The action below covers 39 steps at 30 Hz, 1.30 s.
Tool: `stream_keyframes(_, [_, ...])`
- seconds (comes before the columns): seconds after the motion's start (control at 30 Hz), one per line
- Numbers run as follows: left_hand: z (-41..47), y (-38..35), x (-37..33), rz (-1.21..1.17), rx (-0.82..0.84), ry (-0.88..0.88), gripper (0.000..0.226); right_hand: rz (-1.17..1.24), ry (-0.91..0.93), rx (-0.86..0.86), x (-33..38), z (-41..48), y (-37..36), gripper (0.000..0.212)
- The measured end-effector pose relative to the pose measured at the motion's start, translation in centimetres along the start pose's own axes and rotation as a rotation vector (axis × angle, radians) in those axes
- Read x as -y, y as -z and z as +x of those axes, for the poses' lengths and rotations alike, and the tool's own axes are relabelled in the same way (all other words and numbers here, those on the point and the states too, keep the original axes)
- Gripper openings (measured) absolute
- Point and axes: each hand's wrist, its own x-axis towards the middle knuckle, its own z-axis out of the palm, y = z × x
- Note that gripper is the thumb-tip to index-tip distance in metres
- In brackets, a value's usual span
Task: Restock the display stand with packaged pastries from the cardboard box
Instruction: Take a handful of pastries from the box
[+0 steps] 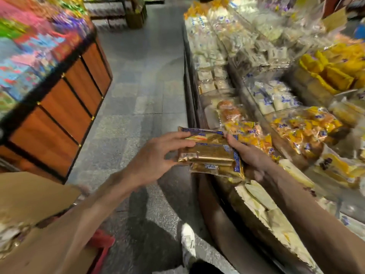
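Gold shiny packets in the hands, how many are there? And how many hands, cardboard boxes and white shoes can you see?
Gold foil pastry packets, stacked in the hands: 3 visible
Hands: 2, the left hand and the right hand
Brown cardboard box: 1
White shoe: 1
Total: 7

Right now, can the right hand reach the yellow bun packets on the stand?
Probably yes. The right hand is right next to the yellow bun packets, with nothing between them. But it holds the gold packets together with the left hand, so it would need to let go first.
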Motion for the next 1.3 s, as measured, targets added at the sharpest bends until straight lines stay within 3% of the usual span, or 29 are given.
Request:
stream_keyframes(0.13, [4.3,2.0,6.3,0.038,-0.085,-0.008,0.041,0.016,-0.004,-0.012,1.4,7.7,-2.1,0.079])
stream_keyframes(0.27, [10.9,3.7,11.6,0.018,-0.179,0.087,0.032,0.102,0.005,-0.057,4.1,13.8,-3.4,0.052])
stream_keyframes(0.4, [17.4,5.5,15.6,-0.170,-0.107,0.245,0.023,0.052,0.098,-0.104,7.8,18.9,-4.0,0.050])
stream_keyframes(0.5, [21.6,6.5,18.2,-0.486,-0.092,0.363,0.012,-0.046,0.175,-0.132,10.9,22.3,-4.5,0.034])
stream_keyframes(0.6, [25.1,7.1,21.7,-0.599,-0.137,0.426,0.020,-0.065,0.217,-0.158,13.7,25.6,-4.9,0.011])
stream_keyframes(0.73, [29.2,7.3,28.0,-0.659,-0.128,0.529,0.040,-0.013,0.180,-0.174,16.0,30.9,-5.7,0.017])
stream_keyframes(0.87, [34.2,7.0,33.9,-0.704,0.023,0.582,0.027,-0.013,0.143,-0.250,17.8,36.4,-7.1,0.019])
stream_keyframes(1.0, [39.0,6.6,38.5,-0.826,0.262,0.649,0.032,0.077,0.098,-0.300,19.1,41.0,-9.5,0.052])
stream_keyframes(1.13, [44.8,5.9,41.9,-0.885,0.424,0.761,0.038,0.151,0.092,-0.494,20.3,44.1,-10.1,0.040])
stream_keyframes(1.2, [47.1,4.9,42.7,-1.087,0.413,0.898,0.039,0.275,0.073,-0.603,20.7,44.9,-10.1,0.037])
stream_keyframes(1.3, [49.5,3.0,42.4,-1.436,0.378,1.050,0.042,0.464,0.082,-0.764,20.8,46.1,-9.4,0.015])
